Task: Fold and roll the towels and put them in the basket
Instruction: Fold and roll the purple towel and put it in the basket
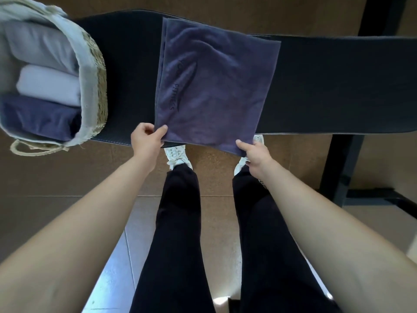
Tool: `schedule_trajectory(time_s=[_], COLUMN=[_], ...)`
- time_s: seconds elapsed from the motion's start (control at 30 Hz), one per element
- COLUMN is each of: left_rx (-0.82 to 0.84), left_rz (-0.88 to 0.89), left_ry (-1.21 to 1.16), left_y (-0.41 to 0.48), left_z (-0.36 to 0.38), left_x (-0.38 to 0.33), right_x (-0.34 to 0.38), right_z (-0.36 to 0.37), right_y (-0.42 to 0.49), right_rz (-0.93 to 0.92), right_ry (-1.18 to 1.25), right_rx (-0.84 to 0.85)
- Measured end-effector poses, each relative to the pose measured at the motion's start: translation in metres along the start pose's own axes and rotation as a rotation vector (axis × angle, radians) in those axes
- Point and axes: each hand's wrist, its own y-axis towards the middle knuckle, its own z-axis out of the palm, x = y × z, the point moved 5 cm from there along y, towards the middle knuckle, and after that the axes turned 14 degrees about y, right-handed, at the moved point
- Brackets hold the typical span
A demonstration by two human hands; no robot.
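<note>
A dark blue towel [216, 86] lies folded flat on the black mat [338, 86], its near edge hanging slightly over the mat's front. My left hand [147, 141] pinches the towel's near left corner. My right hand [255, 152] pinches the near right corner. At the left stands a woven basket [99, 86] with a pale cloth liner. Inside it lie three rolled towels: a grey one [38, 46] at the back, a white one [49, 84] in the middle and a dark blue one [38, 118] at the front.
The mat covers a narrow raised surface running left to right. Black frame legs [338, 168] stand at the right. Below are a brown tiled floor, my dark trousers and white shoes [177, 157]. The basket's rope handle [33, 150] hangs over the front edge.
</note>
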Motion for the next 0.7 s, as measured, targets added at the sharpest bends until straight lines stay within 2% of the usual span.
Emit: schedule_trajectory(time_s=[0.1, 0.23, 0.33, 0.4, 0.57, 0.63, 0.7], left_rx=[-0.032, -0.054, 0.009, 0.088, 0.346, 0.378, 0.364], left_rz=[-0.033, -0.03, 0.022, 0.052, 0.019, 0.118, 0.228], left_ry=[-0.049, -0.023, 0.005, 0.025, -0.001, 0.055, 0.15], left_y=[-0.005, -0.019, -0.037, -0.047, -0.059, -0.056, -0.05], left_z=[-0.004, -0.008, -0.006, -0.003, -0.008, -0.013, -0.016], left_x=[0.003, 0.011, 0.018, 0.021, 0.016, 0.006, -0.006], right_x=[0.003, 0.008, 0.014, 0.022, 0.052, 0.065, 0.079], right_z=[-0.011, -0.032, -0.045, -0.05, -0.053, -0.053, -0.049], right_y=[-0.004, -0.009, -0.022, -0.034, -0.046, -0.043, -0.04], right_rz=[-0.076, -0.193, -0.291, -0.355, -0.337, -0.287, -0.289], right_ry=[-0.062, -0.097, -0.126, -0.122, -0.013, 0.042, -0.035], right_rx=[0.001, -0.134, -0.258, -0.268, -0.063, 0.032, 0.095])
